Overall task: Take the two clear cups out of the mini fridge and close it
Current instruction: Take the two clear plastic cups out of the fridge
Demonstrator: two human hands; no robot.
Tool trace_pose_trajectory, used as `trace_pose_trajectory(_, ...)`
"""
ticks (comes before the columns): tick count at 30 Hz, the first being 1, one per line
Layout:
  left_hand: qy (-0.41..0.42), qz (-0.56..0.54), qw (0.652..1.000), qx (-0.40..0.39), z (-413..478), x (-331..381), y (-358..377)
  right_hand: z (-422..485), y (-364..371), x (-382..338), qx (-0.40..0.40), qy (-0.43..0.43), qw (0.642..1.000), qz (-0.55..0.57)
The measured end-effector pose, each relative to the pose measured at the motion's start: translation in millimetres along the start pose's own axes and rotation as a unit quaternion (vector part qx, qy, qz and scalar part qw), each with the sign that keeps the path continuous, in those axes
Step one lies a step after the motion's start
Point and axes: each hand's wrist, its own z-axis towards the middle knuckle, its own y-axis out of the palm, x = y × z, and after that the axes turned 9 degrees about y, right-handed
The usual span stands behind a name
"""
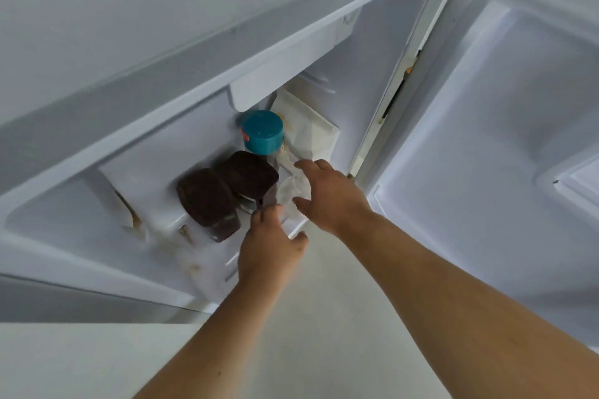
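Clear cup (293, 193) just right of the dark tubs (227, 194) — likely light, thin, crushable, so grip the wall gently; right hand (330, 196) spread open around it, left hand (270, 243) curled, holding nothing visible.

Likely a home kitchen corner: an open white mini fridge (356, 81) with stained walls, stocked with dark-lidded food tubs (207, 197) just beyond the fingers (304, 165)

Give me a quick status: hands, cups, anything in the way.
Right hand open around a clear cup, not yet closed. Left hand open at shelf edge. Two dark-lidded containers crowd the cup's left. Fridge door wide open.
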Motion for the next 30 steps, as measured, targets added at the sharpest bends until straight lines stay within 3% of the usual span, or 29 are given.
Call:
trace_pose_trajectory(7,0.117,0.153,0.981,-0.023,25,10,19,-47,-33,24,0.069,0.018,0.997,0.012)
trace_pose_trajectory(12,0.079,0.256,0.957,-0.110,59,24,28,-74,-38,42,0.073,0.046,0.996,0.007)
trace_pose_trajectory(19,0.012,0.251,0.951,-0.179,86,33,33,-102,-30,58,0.033,0.064,0.997,0.003)
trace_pose_trajectory(30,0.126,0.338,0.917,-0.168,23,36,13,-130,-46,71,-0.018,0.114,0.993,-0.015)
